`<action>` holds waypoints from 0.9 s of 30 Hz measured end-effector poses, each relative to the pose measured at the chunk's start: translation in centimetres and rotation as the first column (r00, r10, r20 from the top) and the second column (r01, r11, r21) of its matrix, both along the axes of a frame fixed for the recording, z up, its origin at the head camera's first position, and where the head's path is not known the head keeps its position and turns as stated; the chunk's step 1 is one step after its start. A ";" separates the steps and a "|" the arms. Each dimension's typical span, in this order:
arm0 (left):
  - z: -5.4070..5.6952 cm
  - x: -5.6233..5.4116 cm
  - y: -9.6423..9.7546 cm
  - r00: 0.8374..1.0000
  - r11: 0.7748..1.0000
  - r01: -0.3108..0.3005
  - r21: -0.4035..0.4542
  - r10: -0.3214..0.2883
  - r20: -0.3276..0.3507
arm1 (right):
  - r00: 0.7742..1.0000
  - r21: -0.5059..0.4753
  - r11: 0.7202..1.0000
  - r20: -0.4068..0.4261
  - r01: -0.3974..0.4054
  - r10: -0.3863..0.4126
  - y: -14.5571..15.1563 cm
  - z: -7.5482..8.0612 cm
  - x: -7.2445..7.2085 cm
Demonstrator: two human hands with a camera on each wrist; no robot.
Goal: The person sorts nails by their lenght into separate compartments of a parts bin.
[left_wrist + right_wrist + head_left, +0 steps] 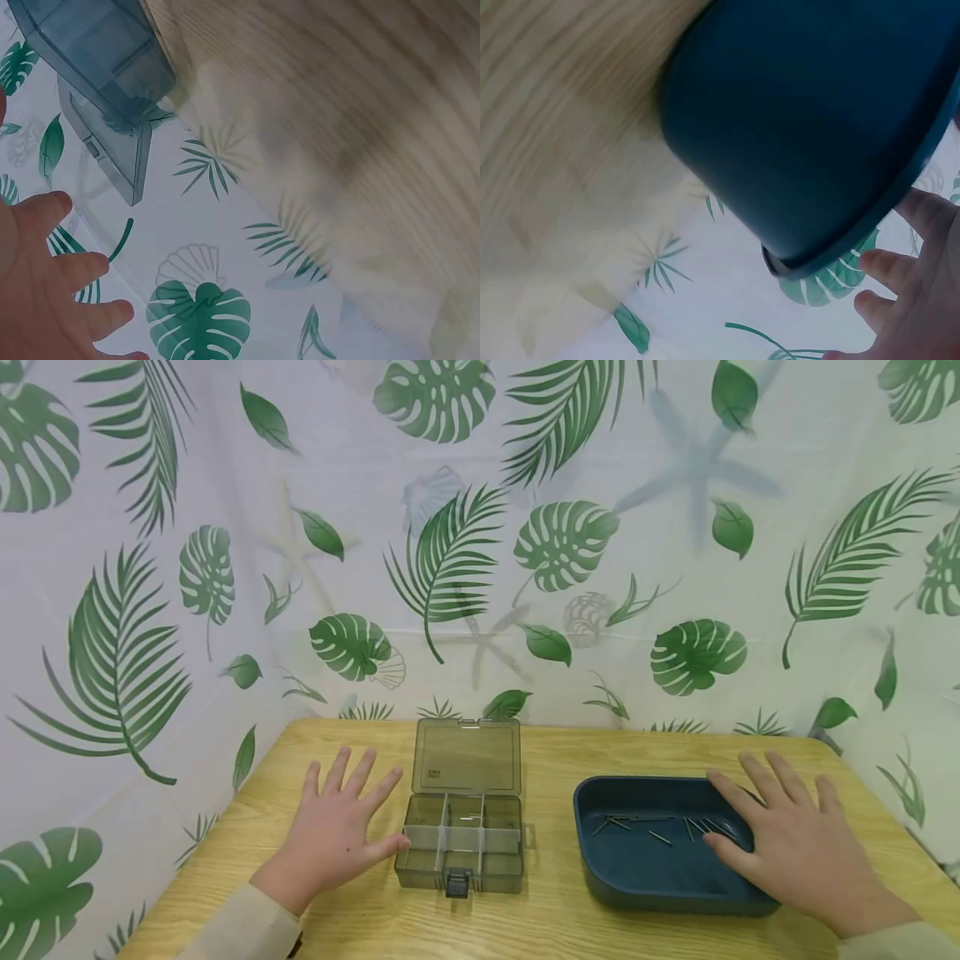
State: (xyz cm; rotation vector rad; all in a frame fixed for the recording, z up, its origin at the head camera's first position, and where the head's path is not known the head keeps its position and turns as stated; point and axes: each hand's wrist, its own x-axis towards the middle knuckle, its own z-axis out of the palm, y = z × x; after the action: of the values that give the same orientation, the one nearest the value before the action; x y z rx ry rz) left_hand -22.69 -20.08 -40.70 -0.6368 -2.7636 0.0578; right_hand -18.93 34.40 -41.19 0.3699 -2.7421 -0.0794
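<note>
My left grip (pixel 335 833) and right grip (pixel 806 852) are both spread, empty. Thin, dark metal-looking pins (pixel 660 837) lie left of my right one in a rounded dark-blue tray (pixel 675 900); probably light, stiff, slippery, so pinch mid-length. Smoky see-through plastic compartment box (pixel 468 756) sits right of my left.

A yellow-brown, wood-grain surface (pixel 510 935); translucent smoky-grey compartment box (pixel 491 880) with paler dividers (pixel 420 837); dark blue tray (pixel 660 875); grey metal pins (pixel 660 837); cream sleeves (pixel 247 928); white cloth (pixel 337 443) printed with green leaves (pixel 733 397), pale blue starfish (pixel 697 468) and seashells (pixel 431 493).
</note>
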 end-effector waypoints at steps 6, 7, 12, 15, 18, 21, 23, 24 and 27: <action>-0.2 0.0 0.4 0.999 0.997 0.013 0.078 -0.017 0.049 | 0.997 -0.095 0.994 0.056 -0.051 0.057 0.0 -0.2 -0.4; -0.3 0.0 0.5 0.998 0.995 0.014 0.098 -0.020 0.060 | 0.995 -0.114 0.992 0.077 -0.046 0.055 0.0 -0.2 -0.4; -0.8 -0.3 0.9 0.985 0.965 -0.002 0.260 -0.043 0.165 | 0.980 -0.184 0.983 0.196 0.004 0.033 0.2 -0.4 -1.0; -1.0 -0.5 1.3 0.967 0.928 -0.043 0.371 -0.054 0.247 | 0.966 -0.209 0.978 0.255 0.015 0.039 0.4 -0.4 -1.6; -1.1 -0.9 1.6 0.937 0.874 -0.117 0.472 -0.061 0.344 | 0.944 -0.249 0.968 0.324 0.021 0.063 0.5 -0.3 -2.2; -1.3 -1.2 1.9 0.893 0.806 -0.206 0.555 -0.076 0.443 | 0.909 -0.308 0.951 0.407 0.038 0.096 0.5 -0.1 -3.0; -1.4 -1.4 1.9 0.863 0.757 -0.259 0.600 -0.097 0.495 | 0.883 -0.337 0.940 0.456 0.055 0.112 0.4 0.0 -3.5; -1.5 -1.4 2.0 0.848 0.731 -0.284 0.620 -0.111 0.519 | 0.871 -0.343 0.937 0.477 0.067 0.113 0.3 0.1 -3.7; -1.9 -1.7 1.9 0.803 0.654 -0.350 0.671 -0.160 0.574 | 0.850 -0.327 0.939 0.520 0.109 0.082 -0.1 0.1 -4.2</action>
State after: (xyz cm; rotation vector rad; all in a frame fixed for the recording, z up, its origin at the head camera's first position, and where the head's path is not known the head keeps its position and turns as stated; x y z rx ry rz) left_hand -24.40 -18.13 -42.58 -0.2646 -2.9464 -1.4543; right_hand -23.11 34.33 -41.13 0.3033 -3.2104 0.5851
